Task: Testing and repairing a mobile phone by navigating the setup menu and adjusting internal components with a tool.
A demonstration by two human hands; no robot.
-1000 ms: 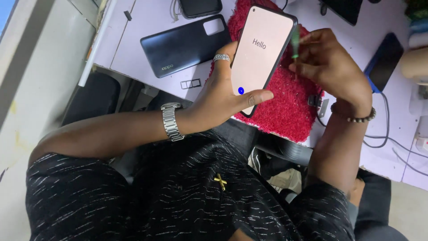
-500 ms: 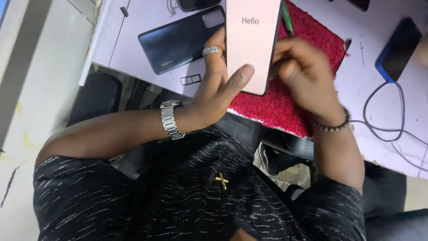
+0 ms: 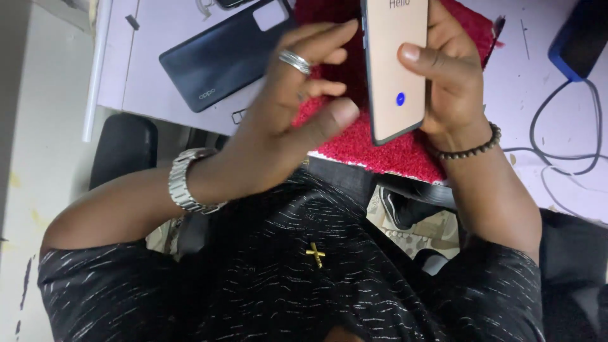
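Observation:
My right hand (image 3: 453, 82), with a bead bracelet at the wrist, grips a smartphone (image 3: 396, 63) upright, thumb laid across its lit pale screen, which shows a small blue dot. My left hand (image 3: 291, 120), wearing a ring and a metal watch, hovers just left of the phone with fingers spread and nothing in it; it is blurred by motion. Both hands are above a red fuzzy mat (image 3: 392, 155) on the white table (image 3: 145, 50).
A dark blue phone (image 3: 221, 60) lies back-up on the table, left of the mat. Another blue phone (image 3: 579, 38) and grey cables (image 3: 557, 126) are at the right. A black chair armrest (image 3: 123, 149) sits below the table edge.
The phone has passed from my left hand to my right. My left hand has let go and opened beside it. The green tool once in my right hand is out of sight.

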